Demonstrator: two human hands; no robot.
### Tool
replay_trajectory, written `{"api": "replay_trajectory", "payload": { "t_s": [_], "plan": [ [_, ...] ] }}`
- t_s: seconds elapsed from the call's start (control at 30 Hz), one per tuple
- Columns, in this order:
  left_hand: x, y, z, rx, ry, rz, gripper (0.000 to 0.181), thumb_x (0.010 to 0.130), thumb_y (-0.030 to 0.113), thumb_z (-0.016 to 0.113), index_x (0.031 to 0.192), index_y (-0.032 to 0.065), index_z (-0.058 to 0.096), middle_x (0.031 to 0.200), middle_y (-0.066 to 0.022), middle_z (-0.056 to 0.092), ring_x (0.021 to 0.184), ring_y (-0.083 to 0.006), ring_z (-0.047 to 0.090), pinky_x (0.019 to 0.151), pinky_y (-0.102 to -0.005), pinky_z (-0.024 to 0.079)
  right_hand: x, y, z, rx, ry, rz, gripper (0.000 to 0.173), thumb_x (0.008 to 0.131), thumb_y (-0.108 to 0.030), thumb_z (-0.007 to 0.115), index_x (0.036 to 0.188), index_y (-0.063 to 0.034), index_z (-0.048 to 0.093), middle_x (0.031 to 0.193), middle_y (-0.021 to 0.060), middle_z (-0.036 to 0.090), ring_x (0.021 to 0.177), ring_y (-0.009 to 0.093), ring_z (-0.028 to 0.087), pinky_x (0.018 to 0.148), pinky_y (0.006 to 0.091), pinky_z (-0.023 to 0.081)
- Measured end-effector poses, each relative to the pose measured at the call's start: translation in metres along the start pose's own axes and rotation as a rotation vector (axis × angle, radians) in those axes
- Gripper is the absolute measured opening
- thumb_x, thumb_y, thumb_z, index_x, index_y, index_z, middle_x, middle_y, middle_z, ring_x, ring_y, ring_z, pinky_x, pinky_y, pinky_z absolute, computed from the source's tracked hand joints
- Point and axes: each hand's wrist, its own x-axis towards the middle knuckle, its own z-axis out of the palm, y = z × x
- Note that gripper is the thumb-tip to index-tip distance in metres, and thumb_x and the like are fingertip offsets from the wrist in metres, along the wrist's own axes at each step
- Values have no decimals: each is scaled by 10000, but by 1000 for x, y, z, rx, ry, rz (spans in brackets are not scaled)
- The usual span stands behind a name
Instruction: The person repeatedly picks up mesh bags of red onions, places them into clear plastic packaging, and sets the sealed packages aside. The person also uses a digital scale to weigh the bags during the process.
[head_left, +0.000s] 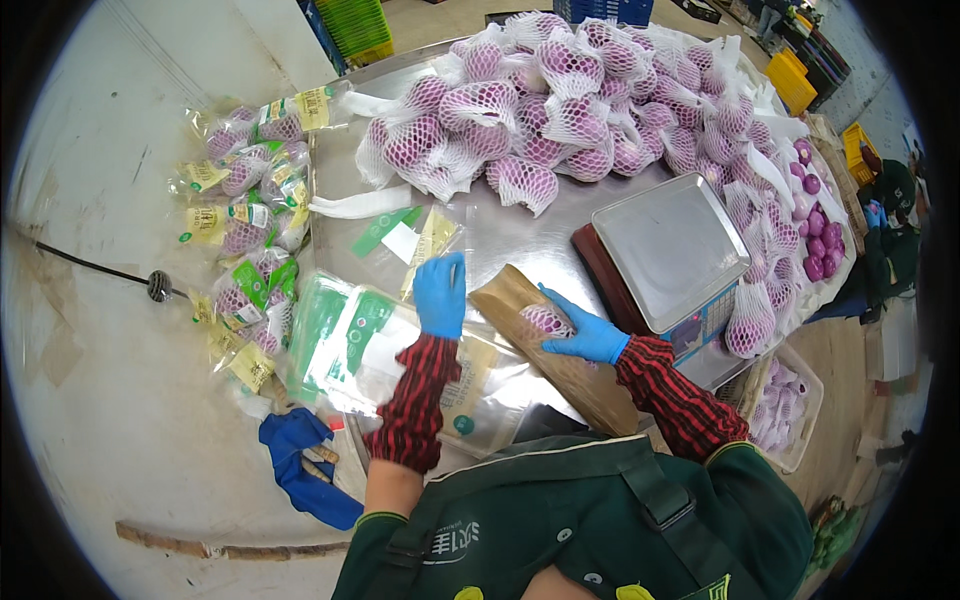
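Note:
My left hand (440, 298), in a blue glove, is over the lower edge of a clear printed plastic bag (442, 234) lying on the steel table; its fingers are curled, and whether they pinch anything cannot be seen. My right hand (586, 328), also gloved, is around a purple onion in white foam netting (547, 320). That onion sits in a brown half-round trough (517, 300) that slants across the table in front of me. Left of the trough lies a stack of flat printed bags (375, 330). A digital scale (671, 251) with a steel pan stands beyond my right hand.
Netted purple onions (555, 97) are heaped along the far side. Bare onions (821, 244) lie at the right. Filled bags (247, 225) line the left edge. A white crate (795, 435) stands at lower right, a blue cloth (300, 465) at lower left. A co-worker (892, 225) is at far right.

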Motion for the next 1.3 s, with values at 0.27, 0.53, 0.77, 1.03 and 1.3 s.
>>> {"api": "replay_trajectory", "payload": {
  "t_s": [0.27,0.53,0.77,1.03,1.3],
  "plan": [
    [21,-63,49,-85,-490,-421,163,746,206,674,760,43,664,829,-163,639,771,-309,614,723,-399,479,-4,8,-9,-171,152,-56,906,772,-347,686,1458,-185,116,1347,194,398,1182,285,467,982,343,378],
    [-6,-62,24,-242,-547,-127,106,792,134,578,814,45,631,972,-140,640,888,-287,613,794,-374,472,1,-12,5,-540,181,-113,835,762,-315,632,1441,-212,158,1154,221,472,924,390,571,774,427,497],
    [15,-62,1,-292,-514,-279,254,850,188,574,1081,80,581,1060,-115,620,948,-254,603,837,-343,457,24,-21,9,-733,111,-144,839,750,-303,631,1439,-219,159,1131,260,471,882,410,585,740,451,507],
    [38,-28,12,-413,-521,-94,268,909,214,482,1116,56,544,981,-157,621,924,-315,605,798,-358,471,69,-11,4,-685,101,-72,923,766,-332,648,1449,-186,44,1238,244,441,899,382,599,744,427,513],
    [-1,17,13,-213,-417,400,307,809,86,601,1106,27,551,1192,-171,527,1096,-339,509,926,-406,406,86,17,-7,-400,97,-178,909,746,-392,691,1434,-101,172,1295,202,440,1128,324,510,943,362,417]
  ]
}}
